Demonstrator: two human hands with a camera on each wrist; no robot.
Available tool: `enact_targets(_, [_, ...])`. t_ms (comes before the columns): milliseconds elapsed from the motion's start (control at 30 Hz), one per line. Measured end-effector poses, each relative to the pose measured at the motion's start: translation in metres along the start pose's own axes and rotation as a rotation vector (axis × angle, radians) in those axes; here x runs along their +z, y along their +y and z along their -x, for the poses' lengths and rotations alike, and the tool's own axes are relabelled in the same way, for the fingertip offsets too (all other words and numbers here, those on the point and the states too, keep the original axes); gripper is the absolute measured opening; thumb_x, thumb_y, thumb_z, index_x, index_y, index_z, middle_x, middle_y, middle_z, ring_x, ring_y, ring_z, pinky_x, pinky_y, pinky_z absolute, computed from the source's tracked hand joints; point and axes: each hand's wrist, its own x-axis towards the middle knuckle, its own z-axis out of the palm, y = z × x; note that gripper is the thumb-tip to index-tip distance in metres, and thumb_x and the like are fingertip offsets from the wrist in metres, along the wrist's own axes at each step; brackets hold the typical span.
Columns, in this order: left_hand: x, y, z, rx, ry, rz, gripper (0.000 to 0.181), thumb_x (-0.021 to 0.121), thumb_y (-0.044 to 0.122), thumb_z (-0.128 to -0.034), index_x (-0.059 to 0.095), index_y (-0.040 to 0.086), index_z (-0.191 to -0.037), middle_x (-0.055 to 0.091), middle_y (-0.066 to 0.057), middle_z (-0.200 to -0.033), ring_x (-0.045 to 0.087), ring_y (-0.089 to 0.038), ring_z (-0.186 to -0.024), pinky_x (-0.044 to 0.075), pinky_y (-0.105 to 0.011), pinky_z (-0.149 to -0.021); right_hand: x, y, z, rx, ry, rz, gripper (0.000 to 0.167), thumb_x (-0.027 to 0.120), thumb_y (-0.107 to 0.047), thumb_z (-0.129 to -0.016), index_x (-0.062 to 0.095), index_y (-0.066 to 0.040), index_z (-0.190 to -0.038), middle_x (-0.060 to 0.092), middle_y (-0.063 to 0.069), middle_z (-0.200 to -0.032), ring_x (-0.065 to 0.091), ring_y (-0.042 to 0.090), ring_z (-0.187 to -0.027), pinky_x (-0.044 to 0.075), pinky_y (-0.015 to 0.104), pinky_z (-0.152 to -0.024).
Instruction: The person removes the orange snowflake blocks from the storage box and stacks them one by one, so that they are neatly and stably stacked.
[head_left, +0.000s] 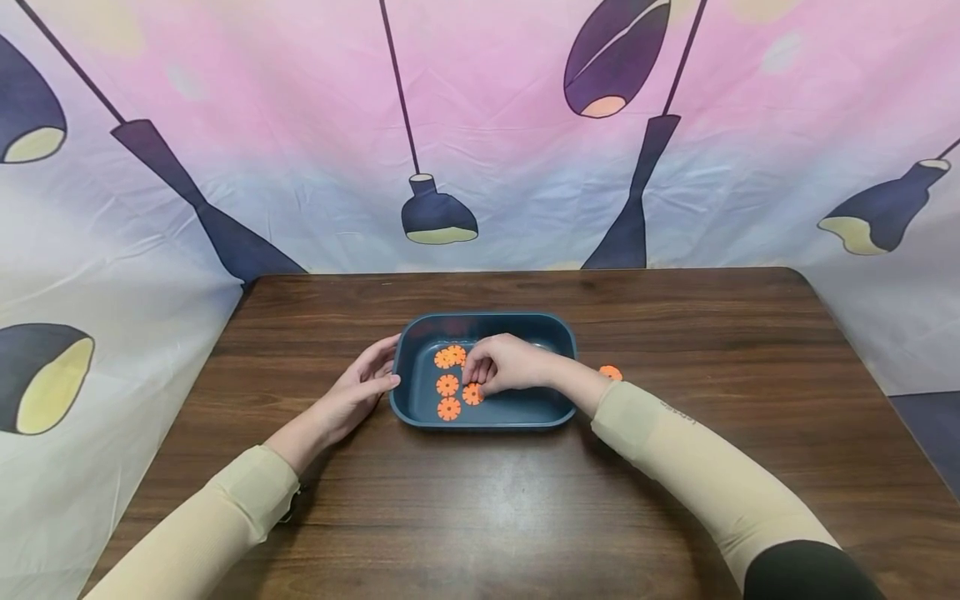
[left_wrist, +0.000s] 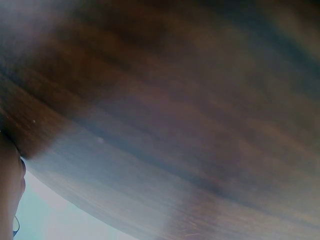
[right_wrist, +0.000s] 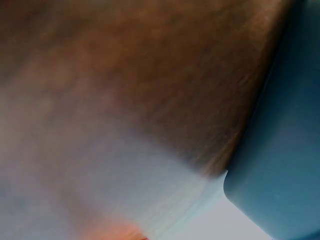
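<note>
A dark blue rectangular tub point(head_left: 517, 427) with rounded corners stands on the table. My left hand point(head_left: 358, 392) holds its left side, thumb at the rim and fingers along the outer wall. Inside the tub, my right hand point(head_left: 506, 364) has its fingers bent down, with thumb and fingertips at an orange notched disc point(head_left: 472, 394). More orange discs point(head_left: 447, 385) lie flat to the left of it, some overlapping at the back. The right fingers partly cover another orange piece. In the right wrist view the tub's outer wall point(right_wrist: 285, 140) fills the right side.
Another orange disc point(head_left: 611, 372) lies on the table right of the tub, partly behind the right forearm. The brown wooden table point(head_left: 480, 517) reaches back to a patterned cloth point(head_left: 330, 192). The left wrist view shows mainly blurred tabletop point(left_wrist: 165, 125).
</note>
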Motion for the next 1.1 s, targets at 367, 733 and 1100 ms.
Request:
enact_targets(367, [-0.0007,-0.0002,-0.0008,0.002,-0.001,0.001,0.067,0.055,0.004,-0.1066,0.027,0.009,-0.167,0.044,0.007,-0.154,0.049,0.0,-0.136,0.044,-0.014,-0.109,0.0033,0.0002,-0.0029,0.002,-0.003,0.086,0.022,0.086,-0.006,-0.089,0.078,-0.008,-0.109,0.069,0.005,-0.106,0.063,0.009,-0.088,0.053,0.017,-0.08])
enact_targets(733, [0.0015,0.0013,0.0004,-0.011,0.003,-0.016,0.069,0.055,0.005,-0.1065,0.024,0.008,-0.168,0.039,-0.001,-0.159,0.05,0.001,-0.136,0.044,-0.013,-0.109,0.0049,0.0006,-0.003,-0.01,-0.025,0.12,0.023,0.086,-0.007,-0.089,0.078,-0.009,-0.11,0.068,0.004,-0.103,0.06,0.006,-0.086,0.052,0.017,-0.079])
enact_targets(1100, [0.0014,0.0007,0.0005,-0.02,0.007,-0.023,0.068,0.055,0.005,-0.1067,0.025,0.01,-0.168,0.04,0.004,-0.157,0.049,0.001,-0.136,0.043,-0.013,-0.109,0.0015,0.0,0.0008,0.001,0.006,0.119,0.017,0.085,-0.005,-0.09,0.075,-0.012,-0.102,0.068,0.003,-0.1,0.059,0.008,-0.084,0.053,0.018,-0.077])
